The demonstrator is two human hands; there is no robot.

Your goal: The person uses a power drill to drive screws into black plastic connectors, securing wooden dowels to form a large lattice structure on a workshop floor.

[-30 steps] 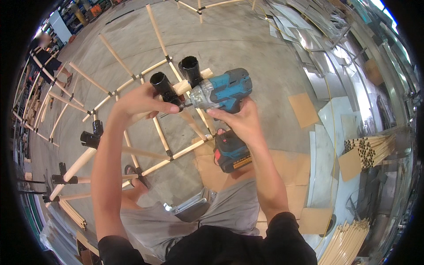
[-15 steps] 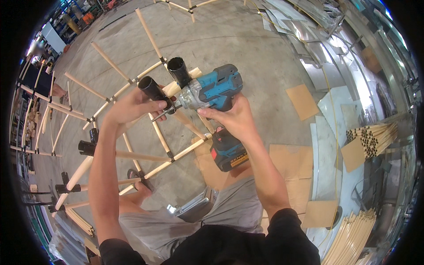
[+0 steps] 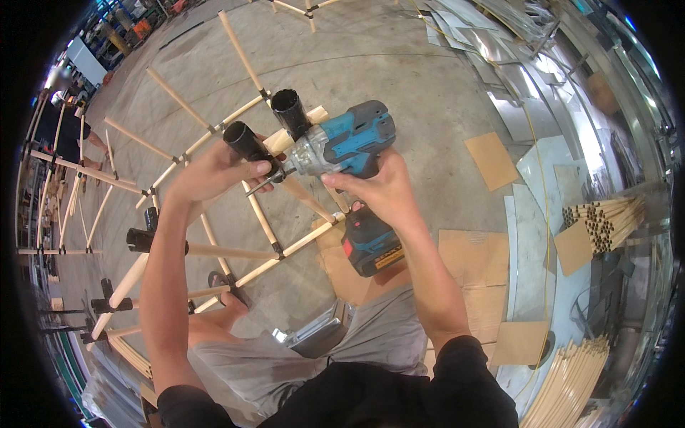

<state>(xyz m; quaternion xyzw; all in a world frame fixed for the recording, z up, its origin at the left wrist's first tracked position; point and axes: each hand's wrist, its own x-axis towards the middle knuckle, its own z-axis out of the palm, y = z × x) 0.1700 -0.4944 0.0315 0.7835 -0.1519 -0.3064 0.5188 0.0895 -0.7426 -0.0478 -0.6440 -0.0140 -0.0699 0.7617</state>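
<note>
My right hand [image 3: 382, 189] is closed around the handle of a blue and black cordless impact driver [image 3: 349, 143]. Its battery [image 3: 372, 248] hangs below the grip, and its bit [image 3: 258, 185] points left. Fingers and thumb of my left hand [image 3: 217, 171] grip a black pipe joint [image 3: 246, 141] with an open tubular socket tilted upward. A second black socket [image 3: 289, 114] stands beside it on the same beige pipe [image 3: 280, 143]. The bit lies against the lower side of the held joint; exact contact with a screw cannot be made out.
A frame of beige pipes [image 3: 253, 267] with black joints spreads left and ahead. Flat cardboard [image 3: 471, 267] lies at right, with metal sheets [image 3: 531, 207] and pipe bundles [image 3: 571, 378] beyond. A silver case [image 3: 321, 332] rests by my lap. Another person [image 3: 71, 132] is at far left.
Both hands keep their grips, and the driver shifts very slightly right in view. The other person at far left shows more now, with an arm reaching down toward the pipes.
</note>
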